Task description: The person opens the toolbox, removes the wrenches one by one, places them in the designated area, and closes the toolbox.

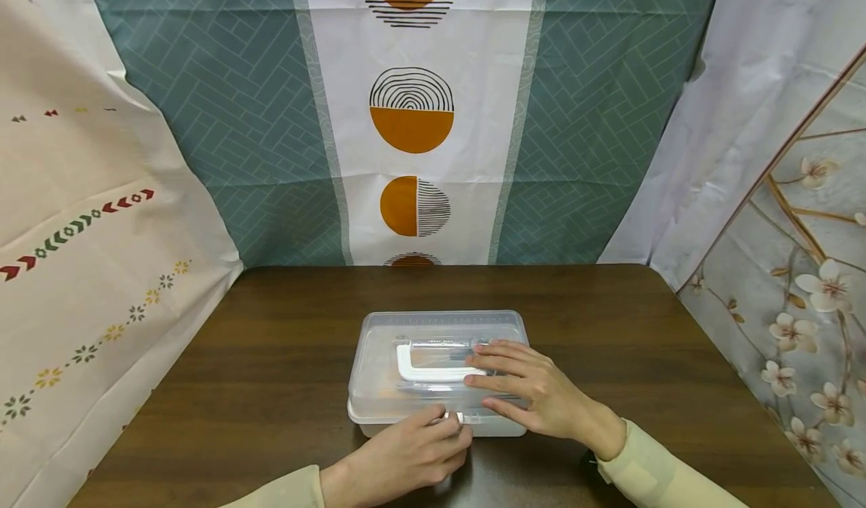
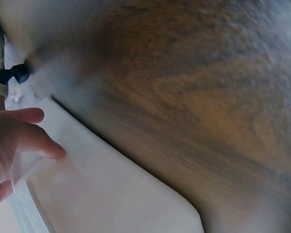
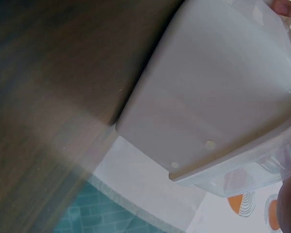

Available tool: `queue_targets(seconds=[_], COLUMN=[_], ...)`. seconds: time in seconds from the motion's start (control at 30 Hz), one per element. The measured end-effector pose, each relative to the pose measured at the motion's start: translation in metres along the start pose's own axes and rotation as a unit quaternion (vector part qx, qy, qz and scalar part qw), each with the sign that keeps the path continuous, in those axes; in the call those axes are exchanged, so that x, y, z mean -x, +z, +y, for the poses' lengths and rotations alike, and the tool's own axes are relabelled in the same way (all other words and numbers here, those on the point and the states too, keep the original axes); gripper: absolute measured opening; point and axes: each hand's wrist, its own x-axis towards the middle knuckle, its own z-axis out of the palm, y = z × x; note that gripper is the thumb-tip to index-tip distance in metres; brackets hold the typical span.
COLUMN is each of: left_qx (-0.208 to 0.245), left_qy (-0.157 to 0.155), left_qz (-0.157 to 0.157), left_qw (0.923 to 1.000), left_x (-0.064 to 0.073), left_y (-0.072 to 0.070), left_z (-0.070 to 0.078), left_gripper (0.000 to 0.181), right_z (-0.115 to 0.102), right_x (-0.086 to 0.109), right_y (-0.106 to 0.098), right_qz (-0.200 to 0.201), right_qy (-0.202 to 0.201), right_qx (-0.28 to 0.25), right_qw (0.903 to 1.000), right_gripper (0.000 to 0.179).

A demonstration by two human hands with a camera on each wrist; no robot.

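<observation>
A clear plastic storage box (image 1: 379, 373) with a translucent lid sits closed on the table, and a white handle (image 1: 433, 375) lies flat on top. My left hand (image 1: 409, 455) is at the middle of the box's front, its fingers curled around the white latch (image 1: 455, 416). In the left wrist view, fingertips touch the pale front wall (image 2: 116, 189) by the latch flap. My right hand (image 1: 541, 388) rests on the right part of the lid, fingers spread across the handle's right end. The right wrist view shows the box's side wall (image 3: 208, 82) and lid rim. The contents are blurred through the plastic.
The dark wooden table (image 1: 271, 388) extends around the box. Behind it hangs a green and white patterned cloth (image 1: 575, 117). A cream cloth (image 1: 81, 192) drapes on the left and a floral one (image 1: 798, 373) on the right.
</observation>
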Motion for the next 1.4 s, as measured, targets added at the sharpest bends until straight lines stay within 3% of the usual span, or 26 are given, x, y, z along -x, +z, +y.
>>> queue_targets(seconds=[0.4, 0.93, 1.4], left_qx=[0.001, -0.035, 0.009], left_qy=[-0.015, 0.005, -0.012], left_qz=[0.012, 0.007, 0.054], left_qw=[0.9998, 0.9994, 0.9984], left_x=[-0.0048, 0.0001, -0.0015], left_y=[0.0007, 0.0018, 0.0063], left_z=[0.001, 0.0019, -0.0009], left_gripper=[0.018, 0.02, 0.007], right_z=[0.0006, -0.0003, -0.0004], right_x=[0.001, 0.0015, 0.0001], right_y=[-0.0005, -0.0006, -0.0012], right_qz=[-0.002, -0.001, 0.002], right_qy=[0.0, 0.001, 0.006], right_qx=[0.0, 0.001, -0.003], right_qw=[1.0, 1.0, 1.0], right_gripper=[0.034, 0.033, 0.033])
